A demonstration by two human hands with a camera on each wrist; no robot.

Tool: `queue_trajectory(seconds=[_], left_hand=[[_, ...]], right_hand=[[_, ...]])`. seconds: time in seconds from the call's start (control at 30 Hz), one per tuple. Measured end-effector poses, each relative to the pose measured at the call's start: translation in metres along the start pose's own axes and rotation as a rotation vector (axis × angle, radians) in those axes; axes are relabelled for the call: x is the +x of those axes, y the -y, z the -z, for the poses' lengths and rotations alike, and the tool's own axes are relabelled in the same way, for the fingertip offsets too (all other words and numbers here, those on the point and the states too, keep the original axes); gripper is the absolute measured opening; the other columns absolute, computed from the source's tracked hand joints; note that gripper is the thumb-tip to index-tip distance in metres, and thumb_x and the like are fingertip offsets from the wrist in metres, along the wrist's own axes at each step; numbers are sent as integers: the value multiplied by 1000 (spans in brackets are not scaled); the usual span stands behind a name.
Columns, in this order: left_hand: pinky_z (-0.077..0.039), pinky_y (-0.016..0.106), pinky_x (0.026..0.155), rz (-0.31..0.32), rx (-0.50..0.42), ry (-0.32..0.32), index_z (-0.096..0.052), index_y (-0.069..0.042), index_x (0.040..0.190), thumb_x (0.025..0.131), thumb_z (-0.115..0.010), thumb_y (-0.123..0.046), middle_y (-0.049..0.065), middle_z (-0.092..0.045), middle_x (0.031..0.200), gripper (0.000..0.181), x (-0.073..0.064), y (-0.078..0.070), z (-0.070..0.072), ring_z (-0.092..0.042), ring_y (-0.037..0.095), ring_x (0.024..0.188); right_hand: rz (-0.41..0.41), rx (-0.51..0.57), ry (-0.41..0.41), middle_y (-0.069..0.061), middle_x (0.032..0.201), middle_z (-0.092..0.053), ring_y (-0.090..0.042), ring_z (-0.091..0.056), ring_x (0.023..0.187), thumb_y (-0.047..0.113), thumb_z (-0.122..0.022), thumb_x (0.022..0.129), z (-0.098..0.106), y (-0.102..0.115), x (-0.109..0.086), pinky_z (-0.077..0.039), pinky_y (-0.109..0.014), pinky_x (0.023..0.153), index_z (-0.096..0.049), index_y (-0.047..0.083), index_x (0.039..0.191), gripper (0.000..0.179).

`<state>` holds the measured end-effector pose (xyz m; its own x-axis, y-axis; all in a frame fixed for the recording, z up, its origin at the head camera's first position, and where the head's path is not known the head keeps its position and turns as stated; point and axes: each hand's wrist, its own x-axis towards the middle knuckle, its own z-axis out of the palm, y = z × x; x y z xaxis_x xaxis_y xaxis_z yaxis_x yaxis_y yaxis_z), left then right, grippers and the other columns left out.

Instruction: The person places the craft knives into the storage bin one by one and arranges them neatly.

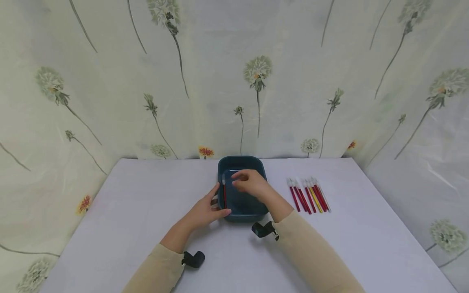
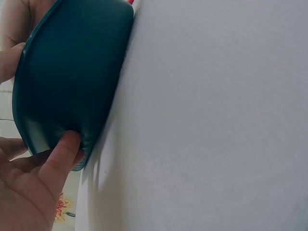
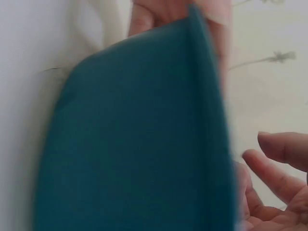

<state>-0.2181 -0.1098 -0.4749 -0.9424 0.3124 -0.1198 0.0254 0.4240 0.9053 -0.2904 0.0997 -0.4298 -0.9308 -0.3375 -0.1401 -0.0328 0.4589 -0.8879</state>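
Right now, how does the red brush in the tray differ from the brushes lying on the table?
The red brush is alone inside the teal tray, along its left wall; the brushes on the table lie in a row on the white table, right of the tray. The first lies between both hands; the row is untouched. The row includes a yellow one. Shared: slim, mostly red handles.

One brush (image 1: 224,194) lies in the tray (image 1: 242,161); more brushes (image 1: 309,195) lie to its right.
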Motion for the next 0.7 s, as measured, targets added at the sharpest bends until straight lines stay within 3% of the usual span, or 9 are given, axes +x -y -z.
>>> queue_trajectory(seconds=[0.27, 0.47, 0.7], left_hand=[[-48, 47, 103, 2, 2, -5, -11, -22, 163, 89, -77, -37, 14, -26, 163, 100, 1, 2, -1, -48, 36, 136], [-48, 47, 103, 2, 2, -14, -12, -23, 163, 88, -78, -37, 14, -26, 163, 101, 2, 3, -2, -48, 36, 136], [-48, 47, 103, -2, 4, -17, -13, -22, 162, 88, -79, -35, 14, -26, 163, 100, 1, 2, -2, -49, 36, 135]], right_hand=[[38, -16, -34, -13, 110, -64, -38, -67, 104, 19, -66, 98, 22, 3, -18, -57, -40, 91, -64, 4, 129, 35], [70, -31, -64, -15, 110, -65, -31, -68, 99, 19, -65, 99, 38, 1, -33, -57, -38, 90, -65, 4, 127, 32], [53, -86, -101, -13, 113, -66, -29, -65, 98, 20, -64, 99, 51, -4, -46, -57, -36, 88, -66, 6, 125, 29]])
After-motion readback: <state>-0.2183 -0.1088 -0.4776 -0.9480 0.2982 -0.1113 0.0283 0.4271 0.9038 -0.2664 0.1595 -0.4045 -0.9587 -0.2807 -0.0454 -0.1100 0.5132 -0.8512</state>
